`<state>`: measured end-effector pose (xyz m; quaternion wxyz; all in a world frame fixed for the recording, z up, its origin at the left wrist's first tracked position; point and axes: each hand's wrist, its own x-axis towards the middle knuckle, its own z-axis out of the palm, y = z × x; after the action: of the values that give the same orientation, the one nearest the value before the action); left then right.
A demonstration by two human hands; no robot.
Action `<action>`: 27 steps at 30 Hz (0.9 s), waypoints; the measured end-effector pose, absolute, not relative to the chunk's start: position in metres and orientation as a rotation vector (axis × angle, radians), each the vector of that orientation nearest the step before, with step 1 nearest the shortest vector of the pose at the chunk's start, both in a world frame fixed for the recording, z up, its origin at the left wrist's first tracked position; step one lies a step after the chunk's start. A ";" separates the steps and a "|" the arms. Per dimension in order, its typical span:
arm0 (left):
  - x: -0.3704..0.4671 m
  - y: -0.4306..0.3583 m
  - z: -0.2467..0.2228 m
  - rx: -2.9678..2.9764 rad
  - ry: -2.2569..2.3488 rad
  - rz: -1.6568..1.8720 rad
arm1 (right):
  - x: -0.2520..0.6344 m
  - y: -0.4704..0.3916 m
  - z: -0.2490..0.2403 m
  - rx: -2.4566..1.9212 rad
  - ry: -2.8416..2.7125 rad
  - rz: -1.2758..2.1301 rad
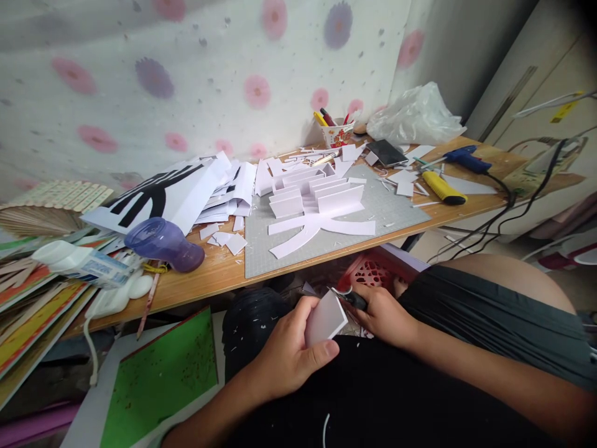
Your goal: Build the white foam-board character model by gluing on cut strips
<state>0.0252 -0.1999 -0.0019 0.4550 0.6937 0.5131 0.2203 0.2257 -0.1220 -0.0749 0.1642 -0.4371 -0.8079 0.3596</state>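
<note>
Above my lap, my left hand (298, 348) grips a small white foam board piece (325, 320), thumb on the near face and fingers behind. My right hand (380, 311) is closed around a black-handled knife (354, 300) at the board's upper right edge. A thin pale sliver curls up there; the blade itself is hard to make out. Beyond both hands, a white foam board structure (321, 193) with upright walls and curved flat strips lies on a grey cutting mat (261, 261).
Left on the desk are printed sheets (163, 193), a purple cup (163, 244) and a white bottle (84, 262). A yellow utility knife (443, 188), blue glue gun (467, 160) and pen cup (338, 134) sit right and back. Below stands a red basket (373, 274).
</note>
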 end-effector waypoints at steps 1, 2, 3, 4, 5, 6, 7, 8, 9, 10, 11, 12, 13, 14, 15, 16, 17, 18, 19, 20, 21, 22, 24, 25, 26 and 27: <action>0.025 -0.200 -0.001 1.717 1.247 0.540 | 0.225 -0.121 -0.077 -1.258 -2.307 1.038; 0.026 -0.201 0.000 1.727 1.240 0.535 | 0.224 -0.121 -0.079 -1.269 -2.311 1.048; 0.025 -0.201 0.000 1.741 1.249 0.532 | 0.224 -0.121 -0.081 -1.278 -2.309 1.059; 0.025 -0.201 0.000 1.754 1.276 0.533 | 0.224 -0.120 -0.082 -1.283 -2.298 1.067; 0.025 -0.201 0.000 1.765 1.314 0.538 | 0.224 -0.121 -0.082 -1.281 -2.279 1.071; 0.024 -0.201 0.000 1.770 1.350 0.543 | 0.224 -0.121 -0.082 -1.269 -2.258 1.074; 0.024 -0.201 -0.001 1.772 1.376 0.544 | 0.224 -0.122 -0.081 -1.241 -2.240 1.074; 0.023 -0.201 -0.002 1.772 1.394 0.552 | 0.225 -0.123 -0.079 -1.198 -2.227 1.070; 0.022 -0.200 -0.003 1.771 1.408 0.563 | 0.226 -0.125 -0.076 -1.146 -2.222 1.061; 0.022 -0.200 -0.003 1.770 1.420 0.572 | 0.228 -0.126 -0.073 -1.087 -2.227 1.047; 0.021 -0.200 -0.003 1.768 1.428 0.577 | 0.229 -0.128 -0.071 -1.030 -2.240 1.032; 0.021 -0.199 -0.003 1.767 1.432 0.580 | 0.230 -0.129 -0.068 -0.980 -2.255 1.012; 0.021 -0.199 -0.003 1.766 1.436 0.581 | 0.231 -0.130 -0.066 -0.941 -2.272 0.991; 0.021 -0.199 -0.003 1.766 1.437 0.581 | 0.231 -0.130 -0.064 -0.911 -2.289 0.972; 0.021 -0.199 -0.003 1.765 1.435 0.580 | 0.232 -0.130 -0.063 -0.888 -2.304 0.959; 0.021 -0.199 -0.003 1.765 1.431 0.581 | 0.232 -0.130 -0.062 -0.876 -2.314 0.950; 0.021 -0.199 -0.002 1.765 1.425 0.581 | 0.231 -0.130 -0.062 -0.873 -2.319 0.948; 0.021 -0.199 -0.002 1.765 1.419 0.579 | 0.231 -0.130 -0.061 -0.878 -2.321 0.952; 0.021 -0.199 -0.002 1.766 1.413 0.575 | 0.230 -0.129 -0.061 -0.886 -2.321 0.962; 0.021 -0.200 -0.002 1.768 1.410 0.572 | 0.230 -0.129 -0.061 -0.898 -2.317 0.972; 0.021 -0.200 -0.002 1.769 1.408 0.568 | 0.230 -0.129 -0.061 -0.910 -2.313 0.981; 0.021 -0.200 -0.002 1.770 1.407 0.566 | 0.230 -0.129 -0.061 -0.919 -2.309 0.986; 0.021 -0.200 -0.002 1.769 1.408 0.566 | 0.231 -0.129 -0.061 -0.905 -2.313 0.968; 0.021 -0.200 -0.002 1.768 1.408 0.568 | 0.231 -0.130 -0.062 -0.882 -2.321 0.946; 0.021 -0.200 -0.002 1.768 1.410 0.569 | 0.232 -0.130 -0.062 -0.858 -2.329 0.925; 0.021 -0.200 -0.002 1.769 1.413 0.569 | 0.233 -0.130 -0.062 -0.840 -2.335 0.911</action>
<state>0.0206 -0.2002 -0.0017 0.3927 0.6970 0.5565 0.2242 0.2326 -0.1303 -0.0622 0.2464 -0.3080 -0.8561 0.3341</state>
